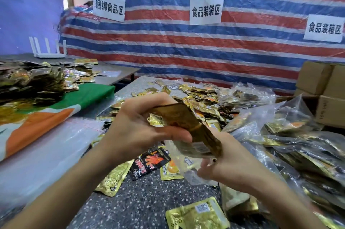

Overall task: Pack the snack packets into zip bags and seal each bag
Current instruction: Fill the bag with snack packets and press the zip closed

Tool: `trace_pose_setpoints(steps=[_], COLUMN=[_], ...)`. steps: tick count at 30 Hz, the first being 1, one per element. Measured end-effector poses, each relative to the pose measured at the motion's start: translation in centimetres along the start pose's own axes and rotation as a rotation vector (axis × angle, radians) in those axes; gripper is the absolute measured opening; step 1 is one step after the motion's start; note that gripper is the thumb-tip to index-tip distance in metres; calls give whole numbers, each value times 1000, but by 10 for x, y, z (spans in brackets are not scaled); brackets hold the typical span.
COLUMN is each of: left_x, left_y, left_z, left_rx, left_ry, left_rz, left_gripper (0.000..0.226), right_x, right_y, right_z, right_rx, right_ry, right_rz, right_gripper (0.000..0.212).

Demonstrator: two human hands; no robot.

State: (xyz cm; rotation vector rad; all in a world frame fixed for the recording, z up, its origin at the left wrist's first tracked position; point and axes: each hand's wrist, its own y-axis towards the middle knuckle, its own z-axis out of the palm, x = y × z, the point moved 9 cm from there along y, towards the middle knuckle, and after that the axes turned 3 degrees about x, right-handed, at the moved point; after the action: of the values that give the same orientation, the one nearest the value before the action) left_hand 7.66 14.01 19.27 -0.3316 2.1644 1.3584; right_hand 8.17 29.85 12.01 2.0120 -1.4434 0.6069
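Stack of snack packets (186, 126): pinched by your left hand (141, 131), long axis slanting toward lower right, low end meeting the zip bag (188, 172) gripped in your right hand (233, 169).

Left paper sign (109, 7) on striped tarp (168, 42) reading 捆绑食品区, middle sign (206, 11) reading 食品装袋区, right sign (324, 28) reading 食品装箱区, snack packets (201, 98) showing illegible print

Left hand (145, 128) is raised, gripping snack packets (179, 116); right hand (229, 165) is lower, fingers curled on zip bag (192, 174).
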Motion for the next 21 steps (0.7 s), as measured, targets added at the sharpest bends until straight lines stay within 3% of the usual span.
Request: trace_pose_setpoints(steps=[3,6,8,12,16,19,21], left_x=[12,24,41,73,75,70,69], left_y=[2,1,0,-14,-8,2,6], left_z=[3,20,26,45,35,25,18], left_rx=[61,155,228,494,425,373,362], left_ry=[187,428,498,321,367,416,414], left_rz=[43,56,-53,-333,-363,-382,-419], left_gripper=[28,30,28,22,19,25,35], right_x=[-6,4,17,18,7,-1,-1], right_y=[-4,-4,-4,0,-1,2,2], right_z=[-6,-7,-4,-7,-9,-23,-30], right_rx=[47,95,131,129,147,13,-72], right_ry=[22,7,41,175,133,43,21], right_rz=[91,69,4,-20,14,-5,-37], right_gripper=[82,79,76,59,61,26,16])
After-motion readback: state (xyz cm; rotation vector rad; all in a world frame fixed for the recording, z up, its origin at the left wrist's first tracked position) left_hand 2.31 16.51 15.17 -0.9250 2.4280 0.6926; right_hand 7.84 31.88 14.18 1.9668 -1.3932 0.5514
